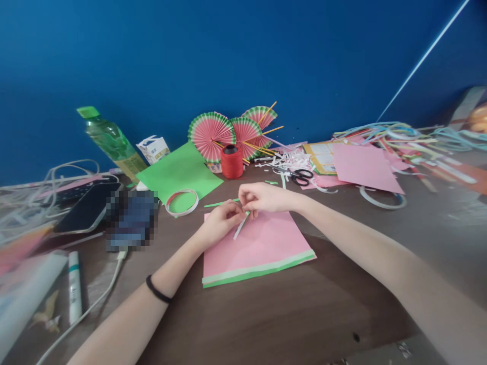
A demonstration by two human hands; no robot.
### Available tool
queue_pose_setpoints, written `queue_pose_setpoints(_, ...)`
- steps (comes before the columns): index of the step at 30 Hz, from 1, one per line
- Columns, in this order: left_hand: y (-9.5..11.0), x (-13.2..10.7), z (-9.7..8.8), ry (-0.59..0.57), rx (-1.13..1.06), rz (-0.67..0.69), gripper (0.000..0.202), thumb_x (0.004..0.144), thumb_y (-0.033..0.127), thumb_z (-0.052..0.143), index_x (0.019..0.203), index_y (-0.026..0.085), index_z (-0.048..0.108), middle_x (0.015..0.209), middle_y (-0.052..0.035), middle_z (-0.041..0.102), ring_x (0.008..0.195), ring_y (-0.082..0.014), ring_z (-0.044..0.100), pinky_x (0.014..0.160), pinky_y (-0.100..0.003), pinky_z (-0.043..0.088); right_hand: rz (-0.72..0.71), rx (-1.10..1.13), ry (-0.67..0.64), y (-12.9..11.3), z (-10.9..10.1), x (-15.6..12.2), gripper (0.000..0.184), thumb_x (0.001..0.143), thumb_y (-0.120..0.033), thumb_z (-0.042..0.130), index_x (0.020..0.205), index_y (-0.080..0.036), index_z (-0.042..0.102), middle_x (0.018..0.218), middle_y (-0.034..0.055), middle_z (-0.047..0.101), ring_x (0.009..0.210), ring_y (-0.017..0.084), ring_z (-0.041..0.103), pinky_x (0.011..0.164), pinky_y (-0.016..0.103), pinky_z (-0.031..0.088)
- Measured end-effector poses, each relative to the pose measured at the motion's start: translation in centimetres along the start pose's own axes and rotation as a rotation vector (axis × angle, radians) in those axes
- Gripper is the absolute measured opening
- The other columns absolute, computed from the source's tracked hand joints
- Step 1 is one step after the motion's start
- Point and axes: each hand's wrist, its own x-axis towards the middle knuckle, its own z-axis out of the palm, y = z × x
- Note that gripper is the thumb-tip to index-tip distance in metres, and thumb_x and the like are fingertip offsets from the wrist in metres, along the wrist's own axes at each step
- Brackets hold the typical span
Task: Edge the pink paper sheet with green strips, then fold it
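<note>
My left hand (pixel 220 221) and my right hand (pixel 262 196) meet over a pink paper sheet (pixel 262 248) with a green strip along its near edge. Both hands pinch a thin pale paper strip (pixel 241 226) that slants down onto the sheet. A thin green strip (pixel 218 204) lies just behind my left hand. A tape roll (pixel 181 202) rests on a green sheet (pixel 178 175) to the left.
Watermelon paper fans (pixel 228 133), a red thread spool (pixel 232 161), scissors (pixel 302 177), paper scraps and pink sheets (pixel 363 167) lie behind. A green bottle (pixel 110 142), phones, a cable and a marker (pixel 74 286) sit at the left. Blue wall behind.
</note>
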Motion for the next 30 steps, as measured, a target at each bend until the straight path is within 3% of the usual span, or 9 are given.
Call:
queue_pose_setpoints(22, 0.06, -0.08, 0.10, 0.031, 0.048, -0.020, 0.019, 0.076, 0.033, 0.050, 0.068, 0.016, 0.055, 0.078, -0.0010, 0.051, 0.069, -0.0132, 0.050, 0.069, -0.028, 0.041, -0.003, 0.067, -0.041, -0.16, -0.23, -0.10, 0.014, 0.069, -0.011, 0.051, 0.076, -0.018, 0.042, 0.065, -0.0036, 0.055, 0.056, 0.009, 0.058, 0.058, 0.024, 0.047)
queue_pose_setpoints(30, -0.12, 0.05, 0.00, 0.019, 0.024, -0.007, 0.009, 0.071, 0.025, 0.053, 0.070, 0.016, 0.056, 0.082, -0.0014, 0.053, 0.073, -0.0141, 0.052, 0.073, -0.029, 0.041, -0.056, -0.100, 0.019, 0.05, -0.48, -0.08, 0.014, 0.068, -0.011, 0.050, 0.078, -0.019, 0.043, 0.070, -0.0024, 0.057, 0.062, 0.010, 0.056, 0.055, 0.021, 0.040)
